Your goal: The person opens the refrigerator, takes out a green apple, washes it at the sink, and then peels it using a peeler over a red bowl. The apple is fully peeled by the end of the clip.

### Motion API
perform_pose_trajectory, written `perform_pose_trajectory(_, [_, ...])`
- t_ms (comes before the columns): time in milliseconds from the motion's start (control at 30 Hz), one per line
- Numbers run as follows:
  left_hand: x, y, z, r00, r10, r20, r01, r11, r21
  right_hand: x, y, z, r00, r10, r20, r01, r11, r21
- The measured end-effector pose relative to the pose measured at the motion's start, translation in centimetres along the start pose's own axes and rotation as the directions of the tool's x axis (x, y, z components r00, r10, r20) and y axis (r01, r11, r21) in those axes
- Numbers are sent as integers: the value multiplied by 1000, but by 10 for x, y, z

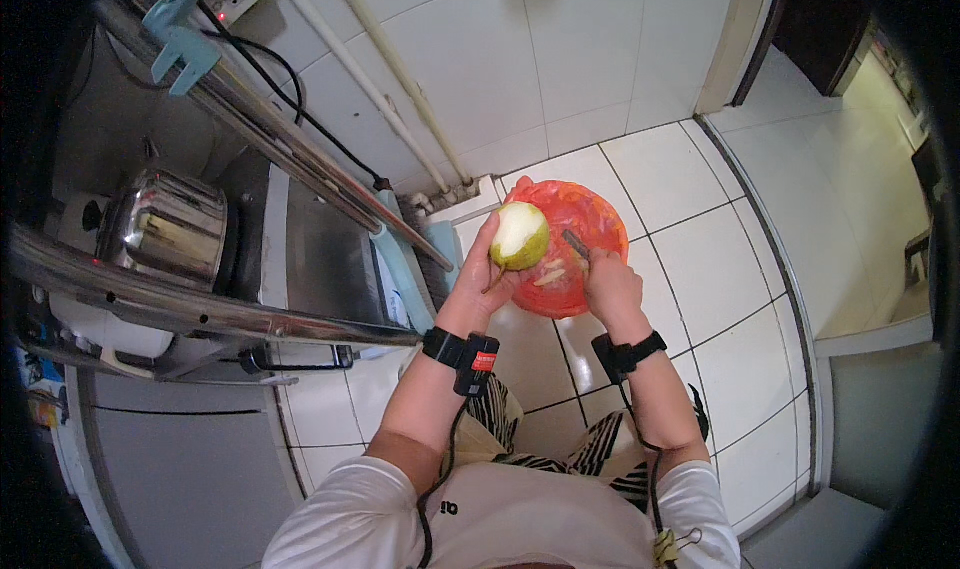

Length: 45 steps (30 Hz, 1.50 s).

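My left hand (pixel 484 273) holds a partly peeled green pear (pixel 519 237), its stem pointing down towards my wrist. White flesh shows on the pear's upper side, and green skin remains on its lower and right parts. To its right, my right hand (pixel 613 288) is closed around the handle of a dark peeling tool (pixel 576 244); whether it is a knife or a peeler I cannot tell. The tool is apart from the pear. Beneath both hands is a red plastic bag (pixel 592 201), spread open like a bin liner, with several pale peel strips (pixel 551 276) in it.
At the left, a metal rack rail (pixel 300 327) runs beside a stainless steel pot (pixel 176 228). A light blue plastic handle (pixel 401 276) stands near the rack. Pipes (pixel 409 89) run down the tiled wall ahead. A doorway track (pixel 776 261) crosses the tiled floor at the right.
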<state>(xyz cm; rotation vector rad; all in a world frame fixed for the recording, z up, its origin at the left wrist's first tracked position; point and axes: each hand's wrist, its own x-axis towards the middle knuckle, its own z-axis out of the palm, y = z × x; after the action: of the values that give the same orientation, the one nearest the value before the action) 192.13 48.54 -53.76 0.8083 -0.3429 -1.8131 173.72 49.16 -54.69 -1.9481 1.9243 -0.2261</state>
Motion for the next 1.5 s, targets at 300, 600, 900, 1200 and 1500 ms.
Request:
perform_pose_trajectory(300, [-1,2,3,998,-37,-56,35,999,-23,-2,-8,-8,987,-80,-137,114,958,264])
perform_pose_trajectory(600, [6,-4,8,970,-105,-218,103,994,-19,-24,-50,7,950,-288,-119,308,927,216])
perform_pose_trajectory(900, [9,-6,5,982,-32,-185,22,998,-56,-19,-55,8,945,-266,-192,307,922,235])
perform_pose_trajectory(1200, [-3,-12,13,995,79,-68,-82,995,-50,11,-15,23,983,-72,-166,106,973,206])
perform_pose_trajectory(1500, [1,-5,0,990,67,-122,-70,997,-23,5,-14,-1,999,-20,-47,30,975,220])
